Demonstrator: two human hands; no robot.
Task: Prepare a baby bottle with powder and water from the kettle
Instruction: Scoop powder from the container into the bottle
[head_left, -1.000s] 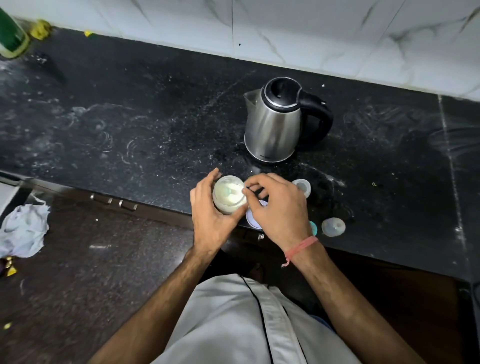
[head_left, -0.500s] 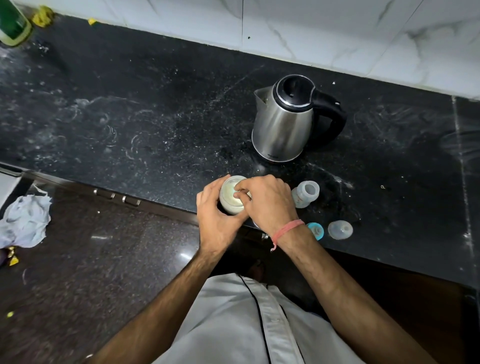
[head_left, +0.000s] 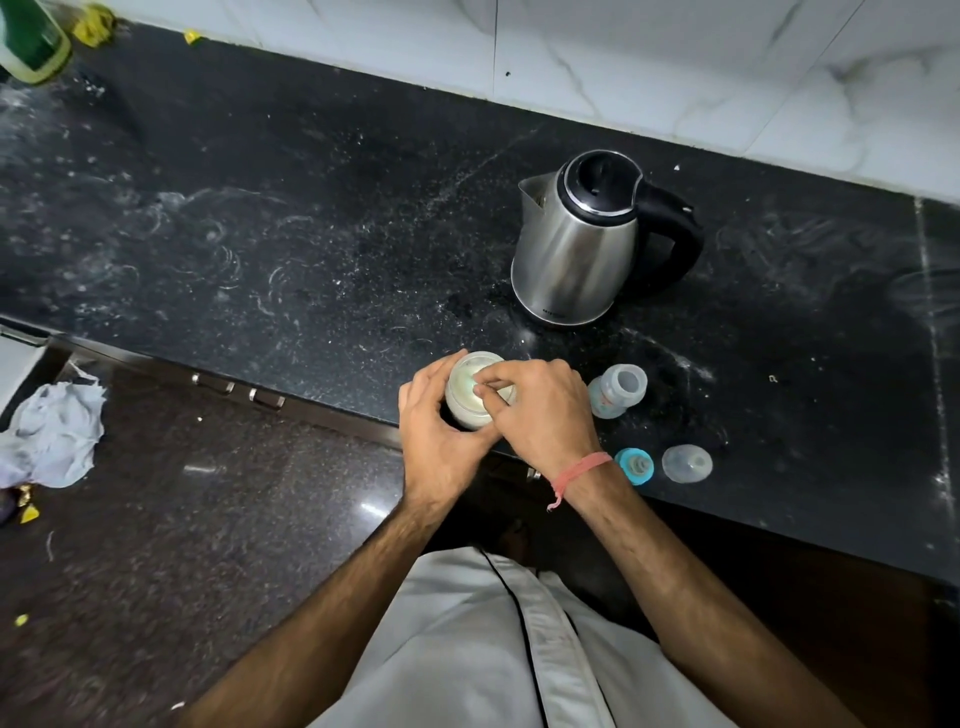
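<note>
My left hand (head_left: 441, 441) wraps around a small open powder jar (head_left: 467, 405) at the counter's front edge. My right hand (head_left: 545, 410) lies over the jar's mouth, its fingertips pinched on a small pale green scoop (head_left: 474, 386) inside. The jar holds white powder. Just right of my hands the baby bottle (head_left: 618, 389) stands open and uncapped. Its teal collar (head_left: 635, 465) and clear cap (head_left: 687, 463) lie side by side nearer the edge. Behind them the steel kettle (head_left: 576, 244) stands with its black lid shut and its handle to the right.
The black stone counter (head_left: 311, 234) is dusted with white powder. A green bottle (head_left: 31, 41) stands at the far left corner against the white marble wall. A crumpled cloth (head_left: 52, 441) lies on the dark floor at left. Drawer handles (head_left: 213, 384) sit below the counter edge.
My right hand has slid further over the jar's mouth, its fingers dipping inside. With the hand shifted left, the baby bottle now shows fully. My left hand keeps its hold.
</note>
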